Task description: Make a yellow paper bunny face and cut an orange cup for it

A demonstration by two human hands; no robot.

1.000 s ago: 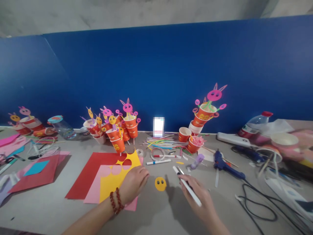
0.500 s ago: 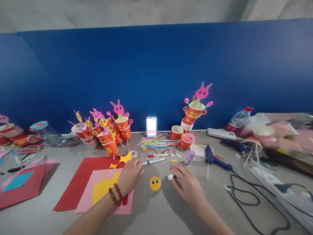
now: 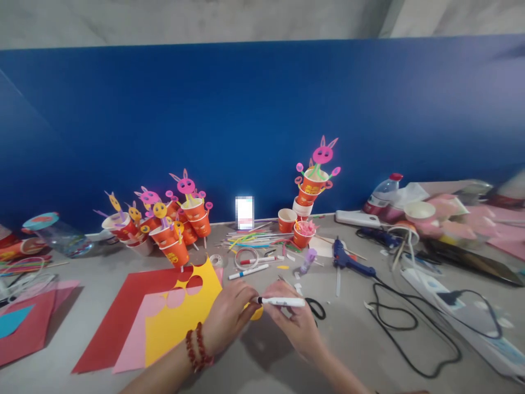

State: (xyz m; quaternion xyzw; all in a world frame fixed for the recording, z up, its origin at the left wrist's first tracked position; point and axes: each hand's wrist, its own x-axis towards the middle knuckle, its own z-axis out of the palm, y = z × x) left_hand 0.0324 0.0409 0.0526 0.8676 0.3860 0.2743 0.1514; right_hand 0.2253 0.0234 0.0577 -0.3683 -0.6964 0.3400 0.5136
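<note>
A white marker (image 3: 287, 302) lies level between my hands, its dark end pointing left. My right hand (image 3: 296, 328) is closed around the barrel. The fingertips of my left hand (image 3: 229, 313), which has a red beaded bracelet at the wrist, pinch the dark cap end. Below them a yellow paper disc (image 3: 257, 313) is partly covered by the fingers. Black-handled scissors (image 3: 319, 310) stick out from behind my right hand. Left of my left hand lie a cut yellow sheet (image 3: 176, 317), a pink sheet (image 3: 129, 342) and a red sheet (image 3: 109, 312), overlapping.
Orange paper cups with bunny figures (image 3: 176, 251) stand at back left, and a cup stack (image 3: 310, 191) at back right. Pipe cleaners (image 3: 258, 239), a blue-capped marker (image 3: 248, 272) and a glue stick (image 3: 308, 261) lie ahead. A blue glue gun (image 3: 350, 261) and cables are on the right.
My left hand has left the yellow sheet and come to the marker's end. My right hand has moved left with the marker, now over the yellow disc. The view has shifted slightly right.
</note>
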